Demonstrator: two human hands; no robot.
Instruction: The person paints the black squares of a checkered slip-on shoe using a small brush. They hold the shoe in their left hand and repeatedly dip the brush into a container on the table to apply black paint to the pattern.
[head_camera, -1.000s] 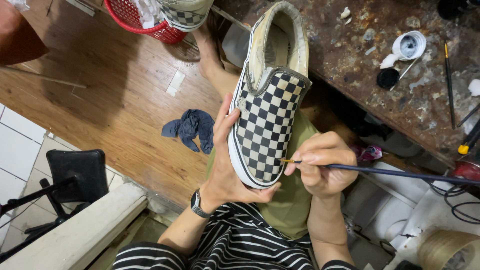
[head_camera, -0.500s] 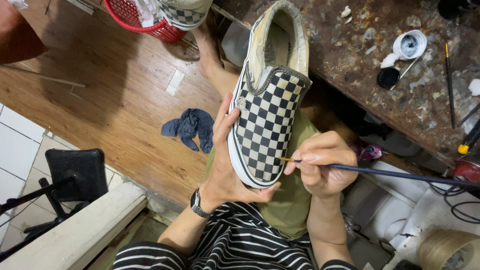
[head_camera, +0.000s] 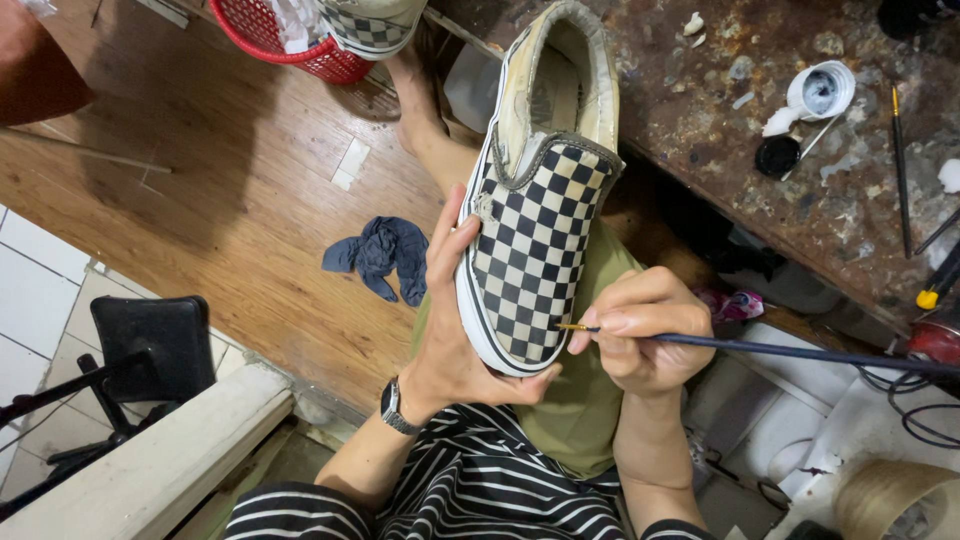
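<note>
The left hand (head_camera: 455, 345) cups the toe of a checkered shoe (head_camera: 535, 215) from beneath, fingers (head_camera: 450, 235) spread up along its side and thumb curled under the tip, so the shoe stands heel-up over the person's lap. The right hand (head_camera: 640, 335) is clenched around a thin brush (head_camera: 800, 352), fingers pinched near its tip, which touches the shoe's right edge near the toe. Beyond lies a stained tabletop (head_camera: 720, 120) with a small white pot (head_camera: 822, 90); a blue rag (head_camera: 385, 255) lies on the floor.

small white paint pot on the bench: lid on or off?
Off. The white paint pot stands upright with its mouth open, grey paint visible inside; a round black lid lies beside it on the workbench.
</note>
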